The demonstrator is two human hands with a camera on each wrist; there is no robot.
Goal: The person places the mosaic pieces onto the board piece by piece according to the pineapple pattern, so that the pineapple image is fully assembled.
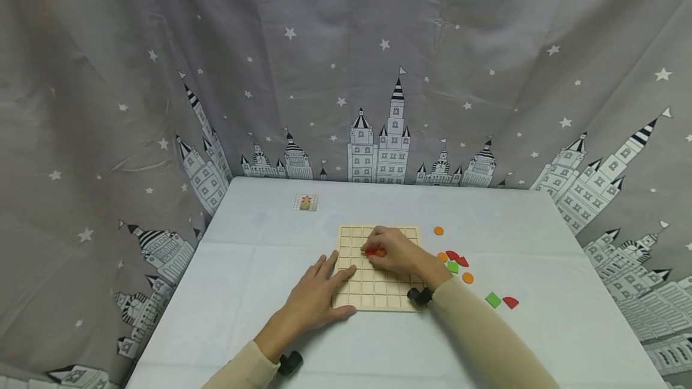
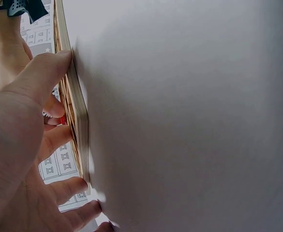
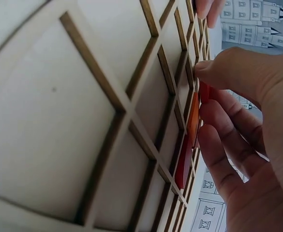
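A square wooden grid board (image 1: 367, 301) lies on the white table. Over its upper middle, my right hand (image 1: 396, 251) pinches a small red piece (image 3: 204, 92) between thumb and fingers, close above the grid. Beside the fingertips, an orange piece (image 3: 193, 121) and another red piece (image 3: 183, 162) sit in the board's cells. At the board's left side is my left hand (image 1: 313, 299), fingers spread. Its thumb (image 2: 56, 65) touches the near edge while other fingertips rest on the board and at its left edge.
To the board's right lie several loose pieces: orange discs (image 1: 468, 278), red quarter-circle shapes (image 1: 510, 302) and green squares (image 1: 493, 299). A small picture card (image 1: 306, 203) with a grid lies at the back left. A grey curtain (image 1: 303, 65) with printed castles hangs behind the table.
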